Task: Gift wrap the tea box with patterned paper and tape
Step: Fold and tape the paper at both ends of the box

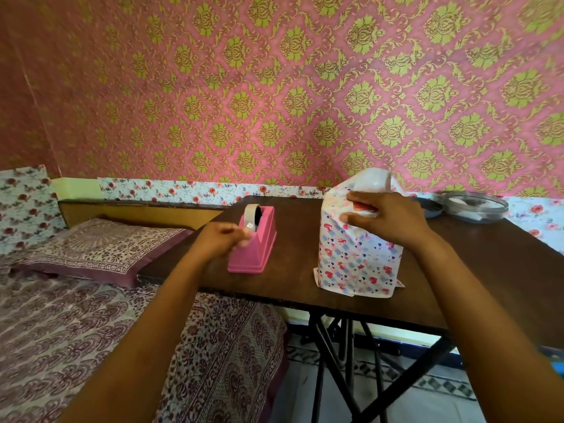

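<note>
Tape [251, 215] is pinched by left grip [227, 236]; patterned paper [354, 257], judged thin and crease-prone, is clamped at top fold by right grip [387, 219]

Tea box [363, 207] stands upright, sleeved in heart-printed patterned paper [357, 257], top flaps open, an orange corner showing. Left of it, clear tape [252, 216] sits in a pink dispenser [253, 254], end seemingly drawn forward.
</note>
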The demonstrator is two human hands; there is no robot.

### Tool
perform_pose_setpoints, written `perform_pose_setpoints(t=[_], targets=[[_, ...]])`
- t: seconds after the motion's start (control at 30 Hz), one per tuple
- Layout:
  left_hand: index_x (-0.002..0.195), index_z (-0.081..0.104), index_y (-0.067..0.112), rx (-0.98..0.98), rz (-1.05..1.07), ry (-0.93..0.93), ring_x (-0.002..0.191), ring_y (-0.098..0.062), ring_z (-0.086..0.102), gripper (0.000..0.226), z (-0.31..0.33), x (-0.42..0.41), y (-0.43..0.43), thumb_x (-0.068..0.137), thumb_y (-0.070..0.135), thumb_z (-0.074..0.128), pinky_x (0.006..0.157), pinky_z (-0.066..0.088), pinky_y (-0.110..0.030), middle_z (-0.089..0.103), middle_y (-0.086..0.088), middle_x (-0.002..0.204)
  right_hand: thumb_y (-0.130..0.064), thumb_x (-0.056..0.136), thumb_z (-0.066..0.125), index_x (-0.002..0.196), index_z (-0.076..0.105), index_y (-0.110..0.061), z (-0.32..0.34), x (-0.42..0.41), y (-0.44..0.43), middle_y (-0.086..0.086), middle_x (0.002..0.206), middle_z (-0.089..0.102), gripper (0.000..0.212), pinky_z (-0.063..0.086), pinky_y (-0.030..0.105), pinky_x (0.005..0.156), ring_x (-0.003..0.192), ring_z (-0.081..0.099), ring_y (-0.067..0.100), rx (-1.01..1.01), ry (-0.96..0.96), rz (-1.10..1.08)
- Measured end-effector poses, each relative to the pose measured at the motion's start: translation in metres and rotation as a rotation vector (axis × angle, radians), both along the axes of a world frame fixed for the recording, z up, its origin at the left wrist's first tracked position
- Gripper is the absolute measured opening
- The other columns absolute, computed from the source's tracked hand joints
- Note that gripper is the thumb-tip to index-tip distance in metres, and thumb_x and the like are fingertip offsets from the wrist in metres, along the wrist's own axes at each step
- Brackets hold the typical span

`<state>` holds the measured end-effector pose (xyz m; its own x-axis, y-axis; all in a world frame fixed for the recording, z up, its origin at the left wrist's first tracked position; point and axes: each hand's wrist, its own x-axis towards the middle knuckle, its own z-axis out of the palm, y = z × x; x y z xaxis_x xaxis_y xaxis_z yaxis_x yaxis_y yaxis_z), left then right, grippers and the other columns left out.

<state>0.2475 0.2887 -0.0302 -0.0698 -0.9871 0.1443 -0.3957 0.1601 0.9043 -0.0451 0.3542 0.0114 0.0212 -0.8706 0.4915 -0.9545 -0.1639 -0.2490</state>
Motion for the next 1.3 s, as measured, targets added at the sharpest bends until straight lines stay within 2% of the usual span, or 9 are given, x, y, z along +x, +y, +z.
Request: perform_pose_setpoints(t=[0.1,0.2,0.37,0.57,0.8,1.03,1.2,1.27,1.3], targets=[[0.086,0.067,0.015,-0.066,-0.152,0.185,0.055,-0.007,0.05,0.007,0.03,-0.029,0.004,0.087,0.019,0.061,0.054,0.043,-0.016,0.063,0.006,0.062,-0.054,0.082,0.059,0.143,0.032,-0.029,0.006,0.0,0.001,-0.008,0.138,0.05,0.072,0.042,0.031,0.096,0.123,0.049,0.015,0.059,-0.066,0.037],[0.085,0.067,0.018,-0.177,-0.333,0.193,0.048,0.001,0.049,0.006,0.055,-0.074,0.002,0.087,0.017,0.061,0.05,0.042,-0.011,0.064,0.011,0.055,-0.052,0.077,0.067,0.15,0.006,-0.022,0.009,-0.001,0.0,-0.013,0.14,0.048,0.099,0.043,0.035,0.098,0.125,0.048,0.013,0.074,-0.123,0.066],[0.108,0.064,0.015,-0.223,-0.579,0.006,0.051,0.006,0.056,0.023,0.085,-0.133,-0.008,0.086,0.012,0.063,0.055,0.042,-0.014,0.066,0.009,0.062,-0.051,0.076,0.068,0.147,0.022,-0.017,0.006,0.001,0.002,-0.006,0.144,0.043,0.092,0.045,0.032,0.093,0.12,0.052,0.015,0.03,-0.128,0.045],[0.125,0.052,0.013,-0.155,-0.732,-0.213,0.048,0.005,0.053,0.04,0.099,-0.146,-0.03,0.087,0.005,0.06,0.05,0.041,-0.012,0.062,0.013,0.051,-0.054,0.078,0.065,0.148,-0.01,-0.016,0.004,0.001,-0.005,0.0,0.138,0.049,0.109,0.043,0.034,0.093,0.12,0.05,0.023,0.036,-0.09,-0.002],[0.123,0.053,0.017,-0.081,-0.786,-0.393,0.058,-0.003,0.053,0.039,0.106,-0.151,-0.041,0.086,0.01,0.062,0.06,0.041,-0.02,0.065,0.013,0.06,-0.053,0.079,0.064,0.148,-0.007,-0.014,0.006,0.002,-0.004,-0.002,0.138,0.05,0.106,0.042,0.033,0.092,0.123,0.048,0.022,0.033,-0.089,-0.004],[0.119,0.049,0.023,-0.055,-0.71,-0.727,0.063,-0.007,0.052,0.039,0.124,-0.168,-0.032,0.085,0.015,0.066,0.055,0.045,-0.015,0.061,0.003,0.076,-0.054,0.08,0.063,0.148,-0.008,-0.014,0.007,0.003,-0.001,-0.003,0.14,0.048,0.105,0.043,0.034,0.094,0.125,0.047,0.021,0.039,-0.072,-0.007],[0.138,0.035,0.023,-0.118,-0.502,-1.08,0.08,-0.017,0.058,0.068,0.127,-0.177,-0.037,0.081,0.042,0.067,0.073,0.048,-0.029,0.059,-0.006,0.121,-0.055,0.08,0.062,0.148,-0.006,-0.014,0.006,0.003,-0.002,-0.006,0.139,0.049,0.105,0.044,0.034,0.093,0.124,0.049,0.02,0.036,-0.059,-0.009],[0.143,0.027,0.02,-0.156,-0.381,-1.194,0.082,-0.02,0.059,0.083,0.122,-0.169,-0.039,0.078,0.057,0.061,0.073,0.047,-0.032,0.057,-0.006,0.118,-0.056,0.079,0.062,0.148,-0.007,-0.014,0.005,0.003,-0.003,-0.01,0.138,0.05,0.105,0.045,0.035,0.092,0.125,0.048,0.018,0.021,-0.053,0.0],[0.144,0.024,0.021,-0.106,-0.358,-1.147,0.076,-0.018,0.056,0.084,0.116,-0.163,-0.041,0.078,0.06,0.059,0.067,0.046,-0.029,0.056,-0.006,0.108,-0.056,0.08,0.061,0.148,-0.006,-0.014,0.004,0.003,-0.003,-0.011,0.138,0.05,0.105,0.046,0.035,0.092,0.125,0.048,0.018,0.019,-0.047,0.0]])
